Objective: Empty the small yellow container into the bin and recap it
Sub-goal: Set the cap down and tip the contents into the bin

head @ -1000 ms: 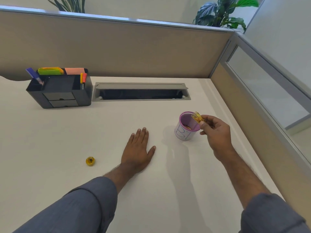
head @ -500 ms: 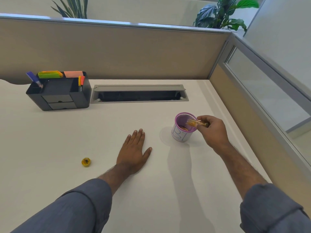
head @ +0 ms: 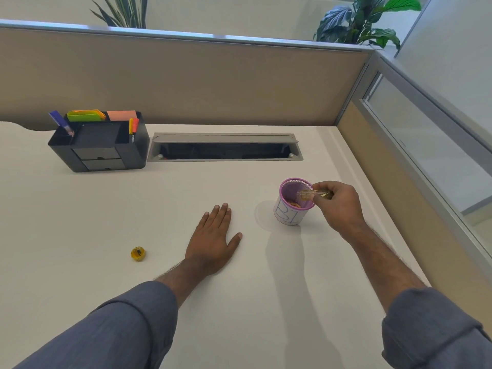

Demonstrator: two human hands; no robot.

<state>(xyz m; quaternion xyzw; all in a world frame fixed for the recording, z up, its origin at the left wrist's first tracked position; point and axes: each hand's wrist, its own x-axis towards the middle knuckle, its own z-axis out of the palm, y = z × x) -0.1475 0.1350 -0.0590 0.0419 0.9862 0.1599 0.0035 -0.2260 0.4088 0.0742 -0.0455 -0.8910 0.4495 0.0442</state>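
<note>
My right hand (head: 336, 206) pinches the small yellow see-through container (head: 308, 195) and holds it tipped on its side over the mouth of the purple mesh bin (head: 290, 213), which wears a white paper label. Orange-brown bits lie at the bottom of the bin. The yellow cap (head: 138, 253) lies alone on the white desk to the left. Between cap and bin, my left hand (head: 214, 239) rests flat, palm down, fingers spread, holding nothing.
A black desk organiser (head: 99, 149) with markers and sticky notes stands at the back left. A grey cable slot (head: 226, 147) runs along the back of the desk. Beige partition walls close the back and right side.
My right hand has turned the container from upright beside the bin's rim to lying sideways over its opening. The left hand and cap stayed put.
</note>
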